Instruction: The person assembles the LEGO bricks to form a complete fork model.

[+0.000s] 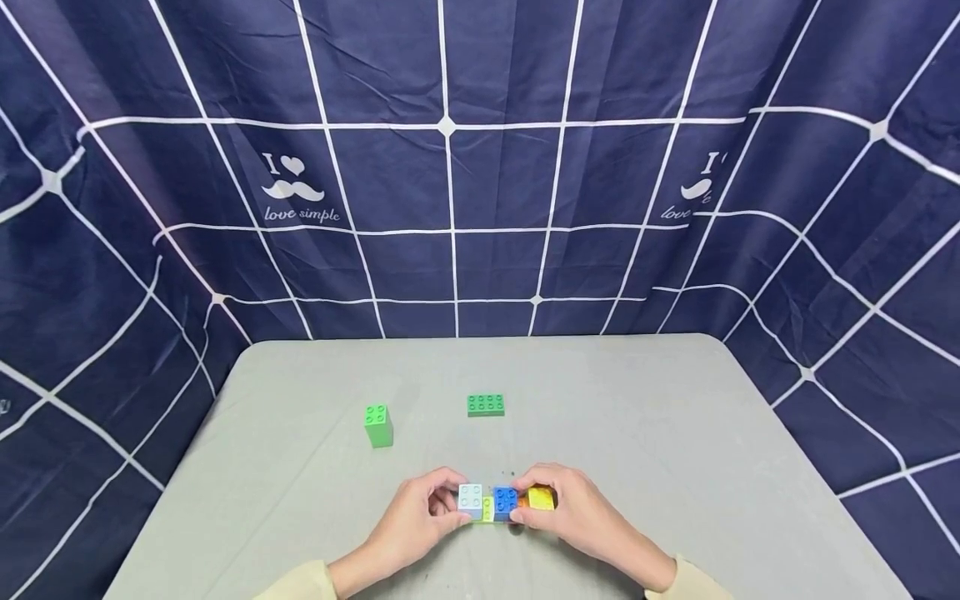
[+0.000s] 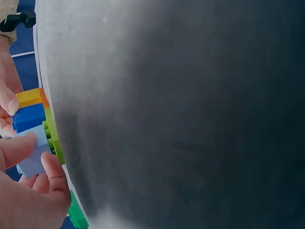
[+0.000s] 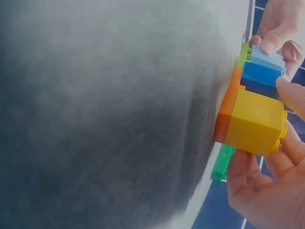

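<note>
Low on the grey table, my left hand (image 1: 411,518) pinches a light blue toy building brick (image 1: 470,500) between thumb and fingers. My right hand (image 1: 576,507) grips a dark blue brick (image 1: 505,503) with thumb and index finger. Both bricks stand on a lime-green base piece (image 2: 55,138), whose studs show in the gap between them. An orange piece (image 3: 226,112) continues the row at the right, bearing a yellow brick (image 3: 256,121). That yellow brick lies within the curve of my right hand, partly covered by it in the head view.
A tall bright green brick (image 1: 380,430) stands farther back on the left of the table (image 1: 300,467). Behind the hands lies a flat dark green brick (image 1: 486,407) with studs up. A navy curtain (image 1: 495,175) with white lines surrounds the table's back and sides.
</note>
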`<state>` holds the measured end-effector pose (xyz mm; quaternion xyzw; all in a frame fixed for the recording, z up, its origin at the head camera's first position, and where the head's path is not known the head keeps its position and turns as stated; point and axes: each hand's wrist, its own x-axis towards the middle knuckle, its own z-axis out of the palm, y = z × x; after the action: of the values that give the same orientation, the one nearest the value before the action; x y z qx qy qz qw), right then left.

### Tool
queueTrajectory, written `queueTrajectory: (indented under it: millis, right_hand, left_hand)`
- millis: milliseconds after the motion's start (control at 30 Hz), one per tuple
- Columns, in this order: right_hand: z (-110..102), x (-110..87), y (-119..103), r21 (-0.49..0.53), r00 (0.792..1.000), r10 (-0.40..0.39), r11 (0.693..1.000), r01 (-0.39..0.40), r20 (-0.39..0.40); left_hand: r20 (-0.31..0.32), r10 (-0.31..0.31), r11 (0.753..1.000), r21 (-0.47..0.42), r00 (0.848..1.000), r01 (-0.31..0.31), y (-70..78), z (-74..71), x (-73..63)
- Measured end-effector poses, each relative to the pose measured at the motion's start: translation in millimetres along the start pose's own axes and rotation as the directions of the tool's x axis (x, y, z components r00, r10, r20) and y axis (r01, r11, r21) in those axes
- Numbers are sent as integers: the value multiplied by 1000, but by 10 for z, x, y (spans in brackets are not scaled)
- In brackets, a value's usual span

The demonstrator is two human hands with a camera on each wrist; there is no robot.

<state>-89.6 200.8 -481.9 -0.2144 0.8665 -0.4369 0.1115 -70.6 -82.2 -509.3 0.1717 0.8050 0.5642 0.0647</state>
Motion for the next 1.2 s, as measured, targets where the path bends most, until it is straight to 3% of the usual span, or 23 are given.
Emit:
queueTrajectory:
  millis: [400,767,1067,1200]
  right_hand:
    - [-19,24,43,14,1000,-31,999,31,0]
    - [16,3,62,37,1000,-28,999,28,12]
    - [38,-8,59,22,997,-76,997,76,11]
    - [18,-10,101,-13,992,-125,992,125,23]
  left_hand:
    - [50,106,989,94,993,-110,-16,-31,82]
    - [75,105,990,87,992,-111,-31,-31,46]
    - [103,153,956,238,983,-174,-3,-20,58]
    - [107,151,956,238,983,-173,-15,-11,65]
